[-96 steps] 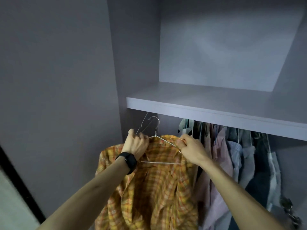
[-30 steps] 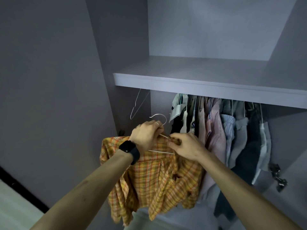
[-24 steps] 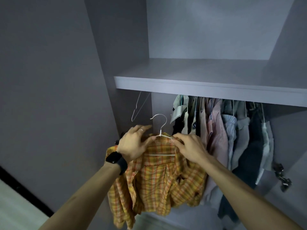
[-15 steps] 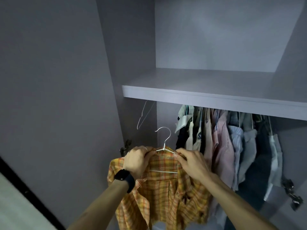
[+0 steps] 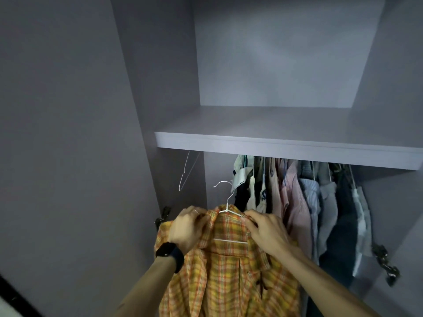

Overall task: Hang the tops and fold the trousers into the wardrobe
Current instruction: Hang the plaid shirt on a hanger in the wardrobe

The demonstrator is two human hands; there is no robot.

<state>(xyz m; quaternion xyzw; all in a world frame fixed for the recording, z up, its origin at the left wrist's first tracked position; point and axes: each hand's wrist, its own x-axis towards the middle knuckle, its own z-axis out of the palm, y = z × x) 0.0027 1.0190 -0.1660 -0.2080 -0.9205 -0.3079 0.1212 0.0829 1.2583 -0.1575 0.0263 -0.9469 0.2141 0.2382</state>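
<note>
An orange and yellow plaid shirt sits on a white wire hanger held in front of the wardrobe, below the shelf. My left hand, with a black watch on the wrist, grips the shirt's left shoulder at the collar. My right hand grips the right shoulder over the hanger's arm. The hanger's hook stands free in the air, below the rail's height.
A grey shelf spans the wardrobe above. Several hung tops fill the rail to the right. A bare wire hanger hangs at the left end. Door hinges stick out at the right, and the wardrobe's side panel is at the left.
Both hands have settled the shirt's shoulders over the hanger and the collar now sits up round the hook. The view has tilted up, so the shirt lies lower in frame.
</note>
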